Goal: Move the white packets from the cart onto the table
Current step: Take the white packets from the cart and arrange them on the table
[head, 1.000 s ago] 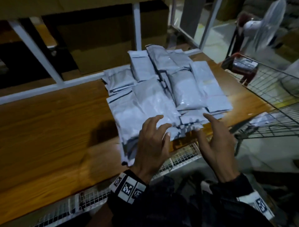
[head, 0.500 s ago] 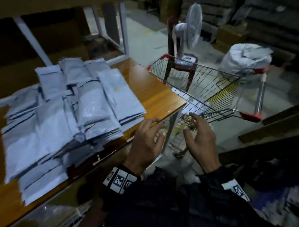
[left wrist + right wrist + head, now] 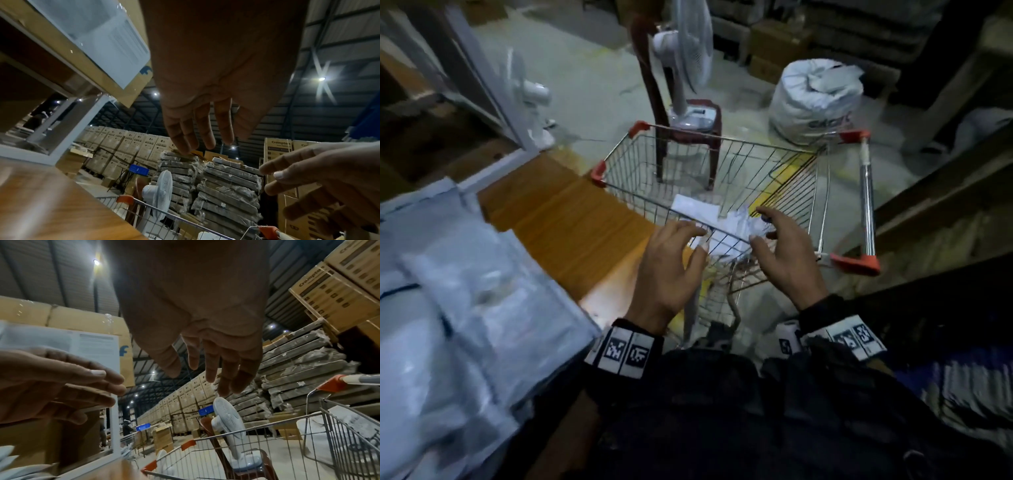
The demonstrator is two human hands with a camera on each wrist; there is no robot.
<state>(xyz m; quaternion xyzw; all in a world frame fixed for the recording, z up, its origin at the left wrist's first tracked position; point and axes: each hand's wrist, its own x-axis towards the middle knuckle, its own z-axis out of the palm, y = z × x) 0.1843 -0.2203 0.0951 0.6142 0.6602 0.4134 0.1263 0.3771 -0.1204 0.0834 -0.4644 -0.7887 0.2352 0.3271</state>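
A dim warehouse of stacked cartons. The last white packets [image 3: 714, 222] lie low in the wire cart [image 3: 784, 171]; they look light, limp and slick, so I'd pinch an edge. My left hand [image 3: 671, 270] and right hand [image 3: 787, 253] hover just above, fingers spread, empty. Cartons read "Crompton" [image 3: 280, 142] and "LG".

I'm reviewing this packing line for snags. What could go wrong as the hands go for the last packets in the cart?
The packets lie low behind the cart rim, so an open left hand or right hand could catch on wire. The table pile overhangs its edge and might slide.
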